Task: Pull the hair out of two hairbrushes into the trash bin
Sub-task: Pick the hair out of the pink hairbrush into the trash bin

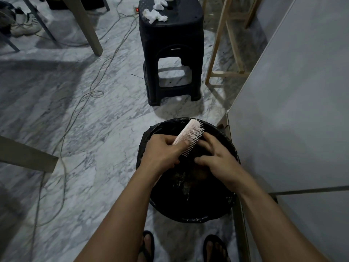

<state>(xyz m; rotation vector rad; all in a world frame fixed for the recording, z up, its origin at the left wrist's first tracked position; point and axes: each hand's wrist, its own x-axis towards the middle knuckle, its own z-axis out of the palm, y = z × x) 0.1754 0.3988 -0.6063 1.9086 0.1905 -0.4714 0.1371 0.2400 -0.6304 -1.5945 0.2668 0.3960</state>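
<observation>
My left hand (160, 152) grips a pale pink hairbrush (189, 136) by its handle, holding it tilted over a round trash bin (188, 210) lined with a black bag. The bristles point right and down. My right hand (215, 156) is at the bristle side of the brush, fingers curled against the bristles; whether it pinches hair I cannot tell. Dark clumps lie in the bottom of the bin. Only one hairbrush is in view.
A black plastic stool (171, 53) with crumpled white tissues (154, 15) on top stands behind the bin. A grey cabinet (292, 110) is on the right. Cables (75, 114) trail over the marble floor. Table legs and a wooden frame (222, 40) stand around.
</observation>
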